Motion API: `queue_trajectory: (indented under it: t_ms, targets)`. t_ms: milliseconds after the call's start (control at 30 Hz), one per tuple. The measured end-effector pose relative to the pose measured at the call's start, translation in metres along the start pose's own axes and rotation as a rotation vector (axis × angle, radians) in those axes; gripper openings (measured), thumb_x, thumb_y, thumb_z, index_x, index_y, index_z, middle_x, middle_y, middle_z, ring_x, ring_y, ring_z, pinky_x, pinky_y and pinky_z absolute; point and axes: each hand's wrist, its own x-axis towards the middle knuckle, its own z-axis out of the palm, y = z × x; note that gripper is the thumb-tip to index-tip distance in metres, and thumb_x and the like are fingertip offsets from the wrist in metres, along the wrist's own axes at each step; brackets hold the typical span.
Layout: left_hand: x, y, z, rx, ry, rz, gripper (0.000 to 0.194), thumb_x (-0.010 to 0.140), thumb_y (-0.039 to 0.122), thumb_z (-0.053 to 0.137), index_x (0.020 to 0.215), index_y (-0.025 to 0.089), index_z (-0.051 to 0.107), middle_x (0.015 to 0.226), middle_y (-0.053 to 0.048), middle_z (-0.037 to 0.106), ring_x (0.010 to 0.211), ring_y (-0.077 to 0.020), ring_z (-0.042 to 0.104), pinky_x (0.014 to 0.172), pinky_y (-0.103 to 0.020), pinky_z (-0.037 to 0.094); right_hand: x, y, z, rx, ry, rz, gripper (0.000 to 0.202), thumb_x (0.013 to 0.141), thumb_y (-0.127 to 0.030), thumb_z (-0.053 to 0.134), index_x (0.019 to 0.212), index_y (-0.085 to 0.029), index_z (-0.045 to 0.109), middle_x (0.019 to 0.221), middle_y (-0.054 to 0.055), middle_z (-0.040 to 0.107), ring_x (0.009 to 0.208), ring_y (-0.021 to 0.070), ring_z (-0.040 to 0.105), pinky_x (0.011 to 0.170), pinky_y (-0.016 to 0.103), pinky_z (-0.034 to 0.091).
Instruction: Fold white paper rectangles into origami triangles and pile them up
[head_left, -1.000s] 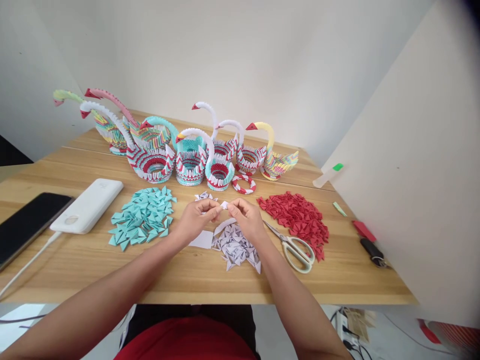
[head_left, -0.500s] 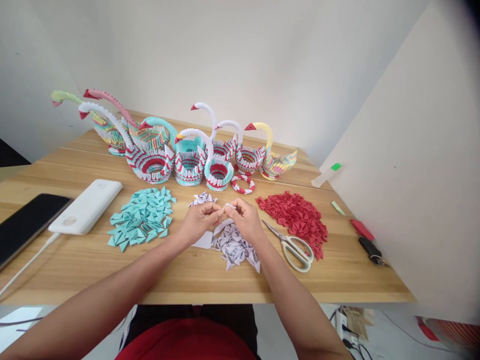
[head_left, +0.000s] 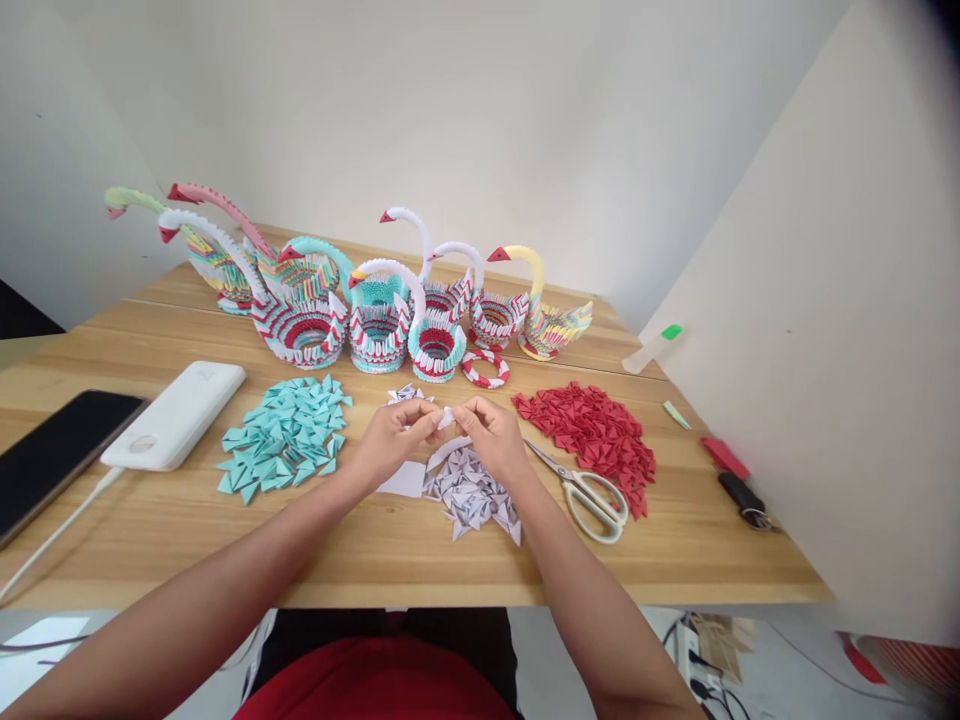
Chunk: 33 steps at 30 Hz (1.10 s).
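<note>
Between my fingertips is a small white paper piece (head_left: 446, 418). My left hand (head_left: 397, 432) pinches it from the left, and my right hand (head_left: 487, 432) pinches its right side. Just below my hands lies a pile of folded white paper pieces (head_left: 472, 495), with a flat white sheet (head_left: 403, 479) to its left. A smaller white heap (head_left: 409, 394) is partly hidden behind my left hand. Scissors (head_left: 589, 497) rest to the right of my right hand, beside a pile of red folded pieces (head_left: 592, 435).
Turquoise folded pieces (head_left: 289, 435) lie at the left, near a white power bank (head_left: 176, 415) with a cable and a black phone (head_left: 64, 455). Paper swans (head_left: 304, 330) stand at the back by a red-and-white ring (head_left: 486, 369). A glue bottle (head_left: 651, 350) lies at the right.
My fingertips have moved slightly apart, and the paper piece between them is turned more upright. My left hand has shifted a little to the left.
</note>
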Motion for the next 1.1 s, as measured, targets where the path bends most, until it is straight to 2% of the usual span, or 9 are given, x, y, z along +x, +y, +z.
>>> queue_trajectory:
  t_ms: [100,267,400,633,800,900,1100]
  targets:
    - [0.0012,-0.0017,-0.0014,-0.005,0.012,-0.002,0.022,0.082,0.036,0.057,0.074,0.015,0.061,0.068,-0.002,0.064,0.066,-0.0141,0.059,0.067,-0.027,0.047,-0.0002,-0.0002,0.0007,0.016,-0.023,0.008,0.031,0.085,-0.044,0.057,0.067,-0.019,0.059,0.062,-0.002,0.059,0.056,0.0111,0.051,0.055,0.024,0.040]
    - [0.0000,-0.0028,-0.0002,0.023,0.036,-0.003,0.015,0.079,0.030,0.061,0.081,0.015,0.062,0.077,-0.003,0.068,0.073,-0.0157,0.063,0.072,-0.028,0.048,-0.0004,-0.0003,0.0011,0.086,-0.024,0.034,0.027,0.086,-0.042,0.056,0.075,-0.019,0.063,0.071,0.000,0.064,0.067,0.0128,0.058,0.064,0.025,0.045]
    - [-0.0011,-0.0022,0.0009,0.049,0.042,-0.006,0.014,0.079,0.028,0.062,0.086,0.016,0.062,0.078,-0.004,0.069,0.075,-0.0169,0.065,0.073,-0.029,0.048,0.0001,0.0027,0.0021,0.109,-0.005,0.044,0.021,0.082,-0.039,0.062,0.078,-0.019,0.065,0.072,-0.001,0.064,0.064,0.0118,0.057,0.062,0.025,0.044]
    - [0.0015,-0.0052,0.0002,-0.202,0.081,-0.068,0.023,0.076,0.028,0.064,0.093,0.016,0.052,0.068,0.000,0.067,0.066,-0.0143,0.063,0.068,-0.029,0.048,0.0011,0.0017,0.0041,0.242,-0.043,0.085,0.023,0.078,-0.032,0.063,0.098,-0.020,0.066,0.077,0.000,0.066,0.069,0.0128,0.060,0.065,0.026,0.048]
    - [0.0029,-0.0070,-0.0001,-0.293,0.055,-0.087,0.023,0.077,0.028,0.063,0.091,0.017,0.049,0.068,0.000,0.066,0.060,-0.0117,0.059,0.063,-0.027,0.045,0.0016,0.0007,0.0054,0.270,-0.034,0.065,0.020,0.077,-0.029,0.063,0.095,-0.020,0.066,0.079,0.001,0.067,0.070,0.0130,0.061,0.068,0.027,0.049]
    - [0.0013,-0.0056,0.0010,-0.189,0.050,-0.041,0.021,0.078,0.026,0.062,0.093,0.018,0.049,0.069,0.001,0.066,0.063,-0.0122,0.060,0.064,-0.026,0.045,0.0021,0.0017,0.0062,0.255,-0.022,0.072,0.020,0.076,-0.031,0.062,0.093,-0.020,0.066,0.076,0.000,0.066,0.068,0.0132,0.061,0.066,0.027,0.049]
    - [-0.0030,-0.0049,0.0032,0.296,0.132,0.123,0.015,0.081,0.020,0.060,0.095,0.019,0.056,0.075,0.000,0.067,0.073,-0.0163,0.063,0.070,-0.028,0.046,0.0010,0.0023,0.0085,0.121,0.015,0.075,0.020,0.077,-0.030,0.061,0.093,-0.019,0.068,0.071,-0.001,0.065,0.064,0.0128,0.059,0.063,0.026,0.048]
